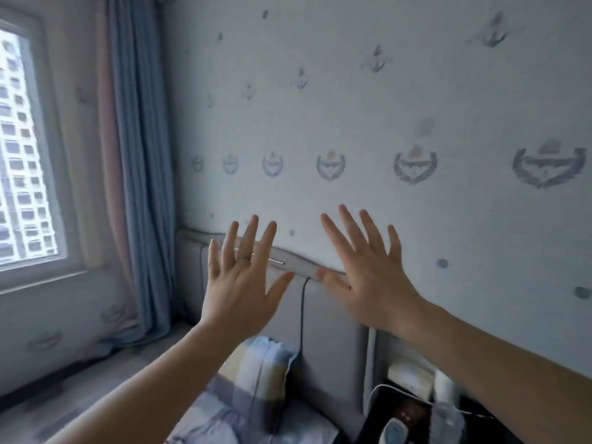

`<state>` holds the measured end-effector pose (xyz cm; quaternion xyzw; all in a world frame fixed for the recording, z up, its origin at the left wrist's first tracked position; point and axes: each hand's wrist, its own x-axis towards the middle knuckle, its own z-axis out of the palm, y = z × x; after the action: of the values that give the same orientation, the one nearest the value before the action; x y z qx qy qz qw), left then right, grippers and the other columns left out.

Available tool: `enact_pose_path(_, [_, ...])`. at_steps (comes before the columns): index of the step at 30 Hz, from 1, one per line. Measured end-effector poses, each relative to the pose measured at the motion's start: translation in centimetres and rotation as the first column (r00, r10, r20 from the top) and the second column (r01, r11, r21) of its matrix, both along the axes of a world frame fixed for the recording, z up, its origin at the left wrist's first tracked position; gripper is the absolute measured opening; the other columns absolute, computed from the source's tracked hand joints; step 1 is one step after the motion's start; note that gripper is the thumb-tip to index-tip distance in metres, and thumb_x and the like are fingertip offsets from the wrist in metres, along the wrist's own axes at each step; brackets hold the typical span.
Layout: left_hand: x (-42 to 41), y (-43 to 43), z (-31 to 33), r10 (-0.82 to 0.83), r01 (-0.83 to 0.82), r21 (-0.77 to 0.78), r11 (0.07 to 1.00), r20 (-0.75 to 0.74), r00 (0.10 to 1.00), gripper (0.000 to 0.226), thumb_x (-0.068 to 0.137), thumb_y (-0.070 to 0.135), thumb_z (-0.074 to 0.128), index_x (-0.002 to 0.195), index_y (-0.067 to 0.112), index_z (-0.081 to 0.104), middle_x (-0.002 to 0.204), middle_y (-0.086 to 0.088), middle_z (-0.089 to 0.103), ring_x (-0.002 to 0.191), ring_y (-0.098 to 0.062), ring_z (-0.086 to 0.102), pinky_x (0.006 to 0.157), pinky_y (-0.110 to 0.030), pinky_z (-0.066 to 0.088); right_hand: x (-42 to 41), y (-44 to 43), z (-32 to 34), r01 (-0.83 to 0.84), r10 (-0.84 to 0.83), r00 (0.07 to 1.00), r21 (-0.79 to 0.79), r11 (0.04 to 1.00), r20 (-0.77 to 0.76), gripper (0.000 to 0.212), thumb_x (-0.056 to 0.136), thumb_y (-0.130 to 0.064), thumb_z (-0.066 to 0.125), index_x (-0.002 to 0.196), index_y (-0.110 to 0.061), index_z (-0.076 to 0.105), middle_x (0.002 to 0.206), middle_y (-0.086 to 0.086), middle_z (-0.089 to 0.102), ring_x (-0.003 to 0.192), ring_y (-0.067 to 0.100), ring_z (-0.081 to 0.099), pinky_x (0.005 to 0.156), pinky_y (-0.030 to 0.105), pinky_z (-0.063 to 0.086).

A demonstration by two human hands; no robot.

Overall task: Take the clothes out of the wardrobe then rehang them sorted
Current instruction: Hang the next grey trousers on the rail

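Two bare hands are raised in front of a bedroom wall (352,107), backs toward the camera. The left hand (238,283) has its grip apart, fingers straight and fanned, holding nothing; a thin ring (244,258) sits on one finger. The right hand (370,280) is the same, its grip apart with fingers spread wide and nothing in it. The two thumbs point toward each other with a small gap between them. Neither hand clearly touches the wall.

Pale wallpaper covers the wall, printed with rows of grey anchors, crests and small dots. Low against it stands a padded grey headboard (330,347) with a curved top edge, and a dark cable (301,315) hangs down its front. A checked pillow (259,363) in blue, cream and grey leans against the headboard, on a bed (217,415) with similar bedding at the near bottom edge.

On the left a window (61,187) looks out on a tall block of flats (19,187). A blue and pink curtain (141,187) hangs in folds between the window and the wall corner.

At the near right, beside the headboard, is a dark nightstand (499,427) with several blurred things on it that cannot be told apart.

Wardrobe and clothes lie outside this view.
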<state>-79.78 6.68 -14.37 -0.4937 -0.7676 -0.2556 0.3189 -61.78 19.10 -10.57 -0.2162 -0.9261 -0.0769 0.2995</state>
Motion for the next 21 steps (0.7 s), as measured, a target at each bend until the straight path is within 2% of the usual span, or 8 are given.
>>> enact_pose_path(6, [-7.4, -6.2, -12.3, 0.227, -0.197, -0.171, 0.965, 0.179, 0.957, 0.079, 0.092, 0.073, 0.013, 0.158, 0.035, -0.008, 0.167, 0.006, -0.010, 0.152, -0.021, -0.018, 0.123, -0.050, -0.008, -12.1, -2.4, -11.5, -0.157, 0.185, 0.976, -0.209, 0.965, 0.119, 0.077, 0.081, -0.074, 0.003, 0.147, -0.046, -0.025, 0.158, -0.013, -0.031, 0.147, 0.019, -0.027, 0.116, 0.055, -0.013])
enact_pose_path(8, [-9.6, -7.7, -16.2, 0.297, -0.242, -0.232, 0.942, 0.245, 0.923, 0.079, 0.092, 0.072, 0.015, 0.158, 0.035, -0.007, 0.167, 0.005, -0.009, 0.152, -0.021, -0.018, 0.123, -0.052, -0.005, -15.6, -2.8, -15.1, -0.196, 0.245, 0.958, -0.284, 0.939, 0.151, 0.074, 0.087, -0.073, 0.010, 0.148, -0.046, -0.022, 0.158, -0.014, -0.029, 0.147, 0.018, -0.027, 0.116, 0.054, -0.014])
enact_pose_path(10, [-11.9, -8.8, -19.7, 0.375, -0.290, -0.293, 0.911, 0.296, 0.878, 0.078, 0.093, 0.072, 0.016, 0.156, 0.038, -0.013, 0.166, 0.007, -0.015, 0.150, -0.019, -0.024, 0.122, -0.051, -0.008, -19.2, -2.8, -18.5, -0.212, 0.289, 0.938, -0.339, 0.917, 0.194, 0.072, 0.094, -0.067, 0.019, 0.149, -0.045, -0.021, 0.159, -0.013, -0.028, 0.147, 0.018, -0.026, 0.115, 0.053, -0.014])
enact_pose_path(13, [-15.5, -9.5, -23.5, 0.484, -0.353, -0.363, 0.862, 0.384, 0.787, 0.077, 0.096, 0.070, 0.022, 0.156, 0.038, -0.014, 0.166, 0.008, -0.017, 0.149, -0.017, -0.027, 0.121, -0.047, -0.015, -25.0, -1.7, -23.2, -0.218, 0.334, 0.905, -0.386, 0.896, 0.264, 0.074, 0.090, -0.070, 0.014, 0.148, -0.044, -0.023, 0.159, -0.013, -0.026, 0.147, 0.017, -0.024, 0.116, 0.053, -0.012])
enact_pose_path(17, [-20.2, -8.9, -28.1, 0.597, -0.383, -0.469, 0.796, 0.500, 0.628, 0.076, 0.095, 0.073, 0.019, 0.156, 0.040, -0.012, 0.166, 0.009, -0.015, 0.150, -0.016, -0.025, 0.122, -0.046, -0.011, -32.3, 1.0, -28.6, -0.178, 0.383, 0.842, -0.476, 0.861, 0.379, 0.073, 0.095, -0.065, 0.024, 0.151, -0.041, -0.018, 0.161, -0.009, -0.022, 0.148, 0.020, -0.021, 0.117, 0.056, -0.010])
enact_pose_path(21, [-24.2, -7.8, -32.1, 0.690, -0.372, -0.584, 0.722, 0.566, 0.451, 0.075, 0.095, 0.072, 0.020, 0.158, 0.039, -0.006, 0.167, 0.005, -0.008, 0.153, -0.020, -0.016, 0.123, -0.047, -0.006, -38.2, 3.7, -33.8, -0.126, 0.434, 0.758, -0.543, 0.830, 0.487, 0.074, 0.096, -0.065, 0.023, 0.151, -0.040, -0.020, 0.161, -0.008, -0.024, 0.148, 0.021, -0.021, 0.117, 0.057, -0.009])
